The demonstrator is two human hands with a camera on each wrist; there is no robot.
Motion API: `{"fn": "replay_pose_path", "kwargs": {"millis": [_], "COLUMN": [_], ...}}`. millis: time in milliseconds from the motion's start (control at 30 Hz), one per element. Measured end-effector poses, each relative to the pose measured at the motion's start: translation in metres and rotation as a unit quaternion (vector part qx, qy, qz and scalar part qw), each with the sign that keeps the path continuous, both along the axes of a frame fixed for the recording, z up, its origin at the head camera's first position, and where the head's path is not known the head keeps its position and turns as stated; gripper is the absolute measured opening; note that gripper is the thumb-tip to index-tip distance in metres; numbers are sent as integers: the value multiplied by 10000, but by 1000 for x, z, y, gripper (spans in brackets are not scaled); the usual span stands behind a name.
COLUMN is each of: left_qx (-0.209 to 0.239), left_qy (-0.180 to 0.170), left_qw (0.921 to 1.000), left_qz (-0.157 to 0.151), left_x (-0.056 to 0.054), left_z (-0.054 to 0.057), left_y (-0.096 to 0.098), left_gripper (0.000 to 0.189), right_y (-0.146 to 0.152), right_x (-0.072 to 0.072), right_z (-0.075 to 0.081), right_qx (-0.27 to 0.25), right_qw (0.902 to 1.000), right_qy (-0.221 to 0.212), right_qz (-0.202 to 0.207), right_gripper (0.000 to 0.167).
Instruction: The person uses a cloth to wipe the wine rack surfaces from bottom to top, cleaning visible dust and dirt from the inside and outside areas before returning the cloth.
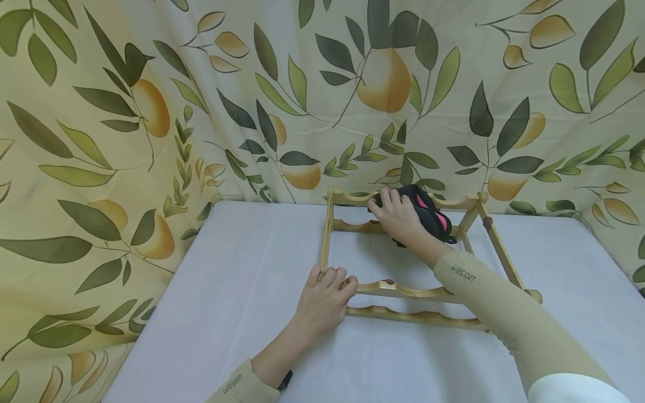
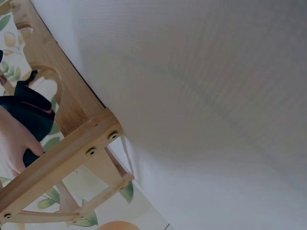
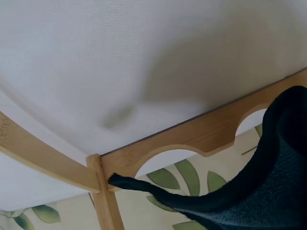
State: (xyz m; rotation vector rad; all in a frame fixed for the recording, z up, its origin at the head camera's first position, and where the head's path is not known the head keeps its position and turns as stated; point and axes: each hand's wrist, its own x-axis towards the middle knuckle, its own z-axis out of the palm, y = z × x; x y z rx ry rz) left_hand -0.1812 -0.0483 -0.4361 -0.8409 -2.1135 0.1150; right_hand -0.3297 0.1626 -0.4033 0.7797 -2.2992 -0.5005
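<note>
A light wooden rack (image 1: 403, 290) with scalloped rails stands on the white-covered table. My left hand (image 1: 325, 296) grips its near left corner, fingers bent over the top rail. At the back rails, my right hand (image 1: 398, 218) holds a black soft fabric item (image 1: 428, 212) with pink showing along its openings. The item lies slantwise over the scalloped back rails. From the right wrist, the black fabric (image 3: 283, 182) shows a narrow strap-like end reaching toward a rack post; the right hand is hidden there. The left wrist view shows the rack's end bar (image 2: 72, 157) with its screws.
The white tabletop (image 1: 242, 291) extends on both sides of the rack. A curtain (image 1: 282, 145) printed with leaves and orange fruit hangs right behind the table's back edge and along the left. A black band (image 1: 285, 380) circles the left wrist.
</note>
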Motion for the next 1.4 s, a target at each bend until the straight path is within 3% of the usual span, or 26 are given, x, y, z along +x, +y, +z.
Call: {"fn": "replay_pose_path", "kwargs": {"millis": [133, 400, 667, 1000, 1400], "left_qx": [-23, -9, -9, 33, 54], "left_qy": [-57, -56, -138, -173, -105], "left_qw": [10000, 10000, 9999, 9998, 9999], "left_qz": [34, -34, -10, 26, 0], "left_x": [1, 0, 0, 1, 0], "left_z": [0, -1, -2, -1, -2], "left_y": [0, 0, 0, 0, 1], "left_gripper": [28, 26, 23, 28, 28], "right_y": [0, 2, 4, 2, 5], "right_x": [0, 1, -2, -1, 4], "right_z": [0, -2, -3, 1, 14], "right_qx": [6, -122, -210, -8, -520], "right_qw": [9999, 9995, 9997, 9990, 9950], "right_qy": [105, -176, 38, -388, 362], "right_qz": [96, -216, 85, -222, 766], "right_gripper": [30, 22, 24, 25, 28]}}
